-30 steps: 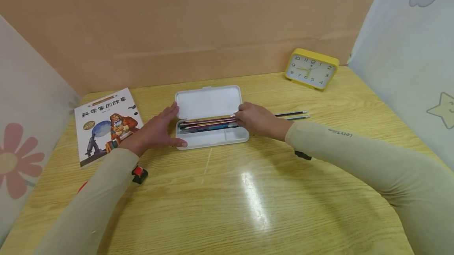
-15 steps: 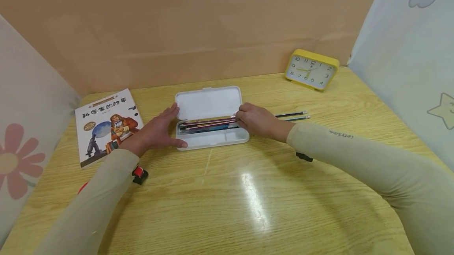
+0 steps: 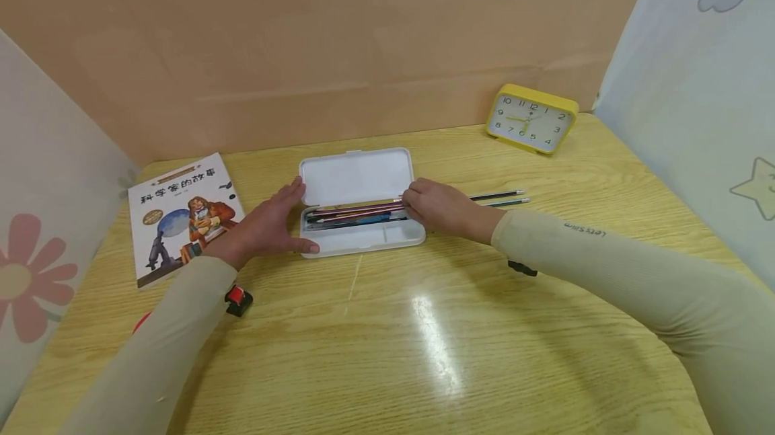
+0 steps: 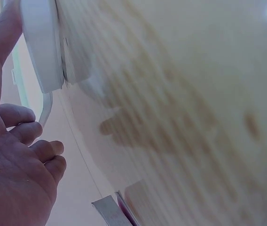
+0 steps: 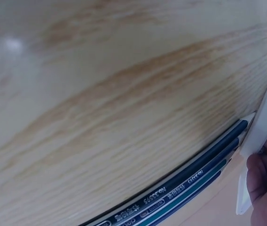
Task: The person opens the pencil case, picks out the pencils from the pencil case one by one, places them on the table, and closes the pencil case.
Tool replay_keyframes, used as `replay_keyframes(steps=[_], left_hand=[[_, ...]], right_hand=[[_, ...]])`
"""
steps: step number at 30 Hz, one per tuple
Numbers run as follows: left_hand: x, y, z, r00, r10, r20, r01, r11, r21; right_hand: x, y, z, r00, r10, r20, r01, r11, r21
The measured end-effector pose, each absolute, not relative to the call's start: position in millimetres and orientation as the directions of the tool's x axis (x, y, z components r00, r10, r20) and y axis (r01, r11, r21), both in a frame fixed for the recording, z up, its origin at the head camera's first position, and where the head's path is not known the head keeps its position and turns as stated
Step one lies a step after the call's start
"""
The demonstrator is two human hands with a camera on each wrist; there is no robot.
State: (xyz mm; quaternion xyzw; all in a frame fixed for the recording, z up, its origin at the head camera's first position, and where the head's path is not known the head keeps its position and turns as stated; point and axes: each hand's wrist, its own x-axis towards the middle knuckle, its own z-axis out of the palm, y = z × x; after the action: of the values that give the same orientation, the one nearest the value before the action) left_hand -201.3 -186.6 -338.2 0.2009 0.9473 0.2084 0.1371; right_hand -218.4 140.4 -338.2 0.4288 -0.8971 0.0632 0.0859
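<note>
In the head view an opened white pencil case point(image 3: 339, 241) lies on the table with its lid point(image 3: 357, 176) tipped back. Several pencils point(image 3: 348, 213) rest in its rear compartment. My left hand point(image 3: 269, 223) spans the case's left end, thumb at the front corner and forefinger by the lid; in the left wrist view its other fingers hang loose. At the right end my right hand point(image 3: 440, 208), fingers curled, pinches a pencil end; the fingertips are partly hidden. More pencils point(image 5: 171, 188) lie on the table beside the case, partly behind that hand in the head view.
A picture book point(image 3: 181, 220) lies to the left, partly under the left forearm. At the back right stands a yellow alarm clock point(image 3: 531, 119). A partition point(image 3: 363, 52) closes off the back, with patterned panels at both sides. A red thing point(image 3: 141, 321) shows behind the left sleeve.
</note>
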Motion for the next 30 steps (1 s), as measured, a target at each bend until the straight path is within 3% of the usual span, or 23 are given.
replay_keyframes(steps=[19,30], left_hand=[[-198.8,-186.0,-336.6,-0.882,0.436,-0.179,0.325,0.838,0.438],[-198.2,-186.0,-336.8,-0.879,0.447,-0.167,0.335,0.828,0.45]], right_hand=[[-206.7,153.3,-338.6,-0.396,-0.796,0.458,-0.909,0.412,-0.07],[-194.9,178.0,-334.6,-0.393,-0.748,0.535,-0.911,0.398,-0.113]])
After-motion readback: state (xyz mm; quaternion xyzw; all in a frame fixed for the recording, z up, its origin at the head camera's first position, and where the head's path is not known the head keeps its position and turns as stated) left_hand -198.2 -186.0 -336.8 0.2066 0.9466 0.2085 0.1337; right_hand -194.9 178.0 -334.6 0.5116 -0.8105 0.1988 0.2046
